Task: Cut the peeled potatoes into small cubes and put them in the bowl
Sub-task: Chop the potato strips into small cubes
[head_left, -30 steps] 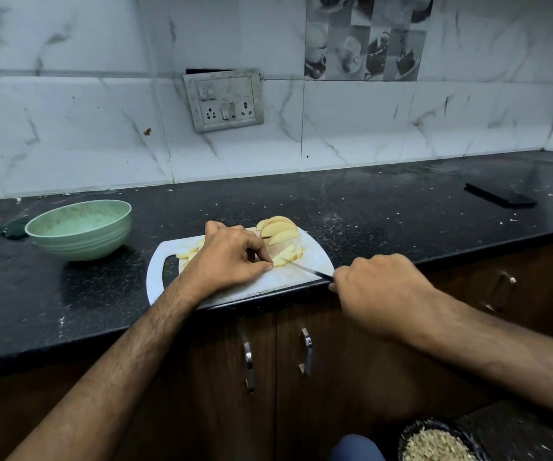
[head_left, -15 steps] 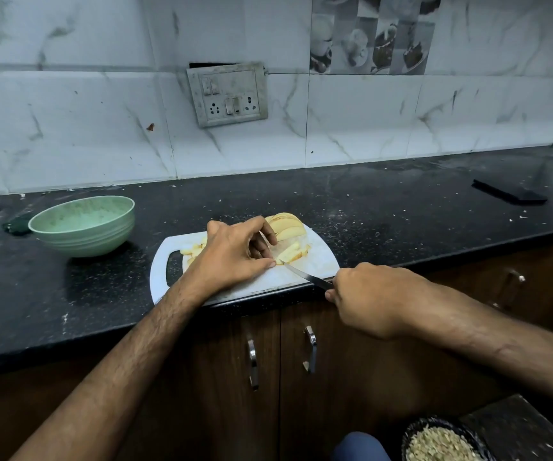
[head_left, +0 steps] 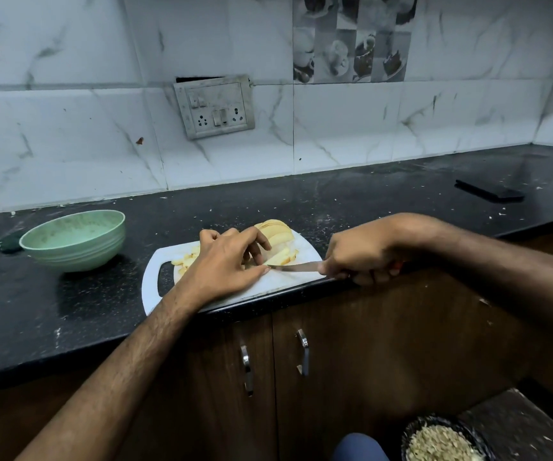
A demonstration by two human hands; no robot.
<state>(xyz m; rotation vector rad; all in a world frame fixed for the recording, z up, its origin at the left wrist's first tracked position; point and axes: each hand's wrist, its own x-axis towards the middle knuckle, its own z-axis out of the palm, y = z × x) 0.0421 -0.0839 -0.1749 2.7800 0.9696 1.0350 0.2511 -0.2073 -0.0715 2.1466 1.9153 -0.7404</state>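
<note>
A black speckled counter [head_left: 68,314] runs under white marble tiles [head_left: 351,128] with a socket plate [head_left: 214,106]. On a white board [head_left: 235,291], the left hand [head_left: 221,266] curls over potato slices [head_left: 276,242]; the right hand [head_left: 361,252] grips a knife [head_left: 296,267]. A green bowl [head_left: 73,241] sits to the left, apart from the board.

1. The left forearm runs from the near left up toward the middle, bare to the wrist.
2. The left hand [head_left: 225,264] lies palm down, its fingers [head_left: 261,241] bent with tips pointing down and thumb stretched right.
3. The right forearm enters from the right edge.
4. The right hand [head_left: 361,249] is curled into a fist round a knife handle, knuckles facing left.
</note>
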